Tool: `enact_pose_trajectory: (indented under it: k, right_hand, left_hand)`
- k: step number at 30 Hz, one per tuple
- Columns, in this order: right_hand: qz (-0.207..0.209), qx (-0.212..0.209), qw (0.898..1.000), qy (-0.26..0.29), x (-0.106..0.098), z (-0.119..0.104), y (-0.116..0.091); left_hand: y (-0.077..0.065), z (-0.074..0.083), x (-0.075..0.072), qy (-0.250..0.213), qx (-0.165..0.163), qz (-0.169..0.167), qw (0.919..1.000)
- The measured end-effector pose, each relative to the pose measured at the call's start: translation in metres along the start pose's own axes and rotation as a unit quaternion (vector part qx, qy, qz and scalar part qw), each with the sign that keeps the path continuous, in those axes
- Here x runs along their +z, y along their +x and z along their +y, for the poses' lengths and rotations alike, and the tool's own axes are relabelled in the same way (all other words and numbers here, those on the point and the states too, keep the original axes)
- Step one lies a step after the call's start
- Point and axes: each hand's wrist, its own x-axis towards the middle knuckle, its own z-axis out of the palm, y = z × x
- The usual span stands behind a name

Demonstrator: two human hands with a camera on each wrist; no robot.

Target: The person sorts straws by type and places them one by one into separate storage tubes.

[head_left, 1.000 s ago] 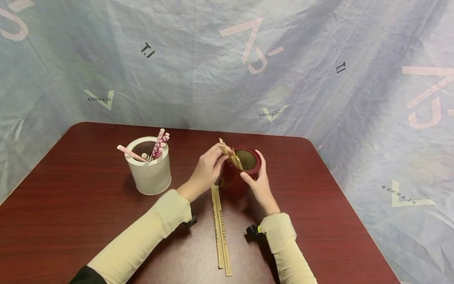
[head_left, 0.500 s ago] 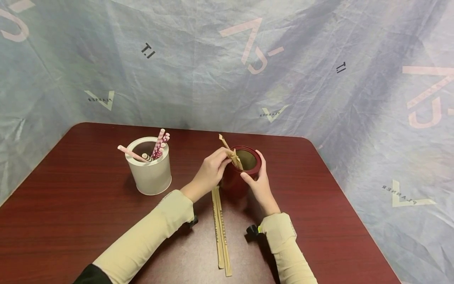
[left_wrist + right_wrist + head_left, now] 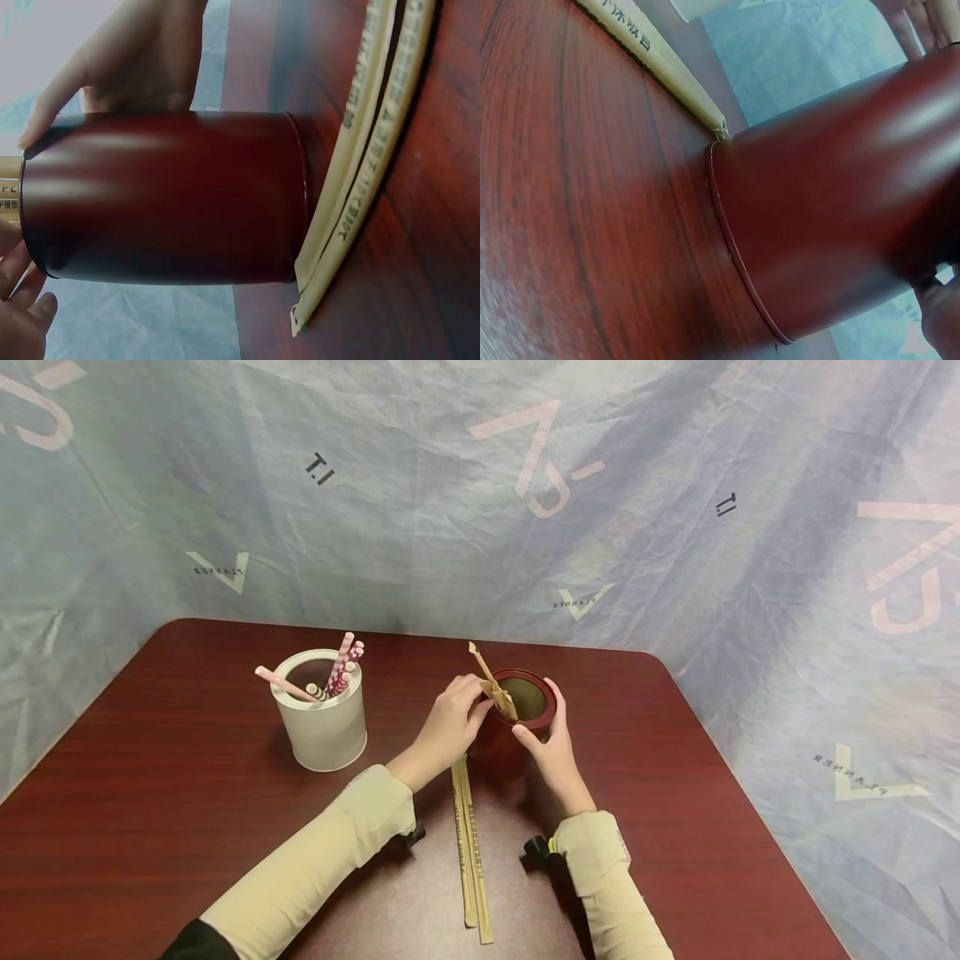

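A dark red can [image 3: 501, 750] stands upright on the table, with several paper-wrapped straws [image 3: 501, 697] leaning at its left rim. One straw sticks up higher than the others. My left hand [image 3: 448, 722] pinches at these straws beside the rim; the exact fingertip contact is partly hidden. My right hand [image 3: 553, 752] grips the can from the right, thumb on the near rim and fingers round the far side. In the left wrist view the can [image 3: 165, 199] appears sideways, with wrapped straw ends [image 3: 9, 187] showing past its rim.
Two more wrapped straws [image 3: 474, 868] lie on the table just in front of the red can. To the left stands a white can [image 3: 324, 735] holding several pink patterned straws [image 3: 341, 664]. A printed grey-blue cloth [image 3: 420, 527] hangs behind the dark red table [image 3: 165, 760].
My left hand has shifted slightly right and down along the wrapped straws, leaving one straw's top standing clear above the fingers. My right hand stays on the can.
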Motion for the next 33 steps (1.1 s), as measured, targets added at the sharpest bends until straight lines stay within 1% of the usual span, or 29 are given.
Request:
enact_pose_trajectory:
  k: [4,9,15,18,21,25,28,33]
  right_hand:
    - [0.001,0.001,1.000,0.000,0.001,0.000,0.000]
    - [-0.002,0.002,1.000,0.007,0.001,0.000,0.000]
    - [0.002,0.005,1.000,0.003,0.001,-0.001,0.000]
    - [0.006,0.006,1.000,0.001,0.001,-0.001,-0.001]
    - [0.009,0.007,1.000,0.000,0.002,-0.001,-0.001]
    - [0.008,0.007,1.000,0.001,0.001,-0.001,-0.001]
    - [0.007,0.007,1.000,0.005,0.001,0.000,0.000]
    - [0.004,0.005,1.000,0.011,0.001,0.000,0.000]
  left_hand:
    - [-0.002,0.001,-0.001,-0.010,-0.015,0.006,0.9998]
    - [-0.007,0.004,-0.003,-0.028,-0.037,0.028,0.9986]
    - [-0.012,0.011,-0.009,-0.063,-0.084,0.054,0.9930]
    - [-0.015,0.012,-0.013,-0.071,-0.112,0.058,0.9895]
    - [-0.018,0.011,-0.015,-0.072,-0.141,0.051,0.9861]
    - [-0.023,0.008,-0.017,-0.066,-0.176,0.026,0.9819]
    - [-0.026,0.006,-0.017,-0.050,-0.193,0.007,0.9798]
    - [-0.031,0.002,-0.016,-0.016,-0.221,-0.014,0.9749]
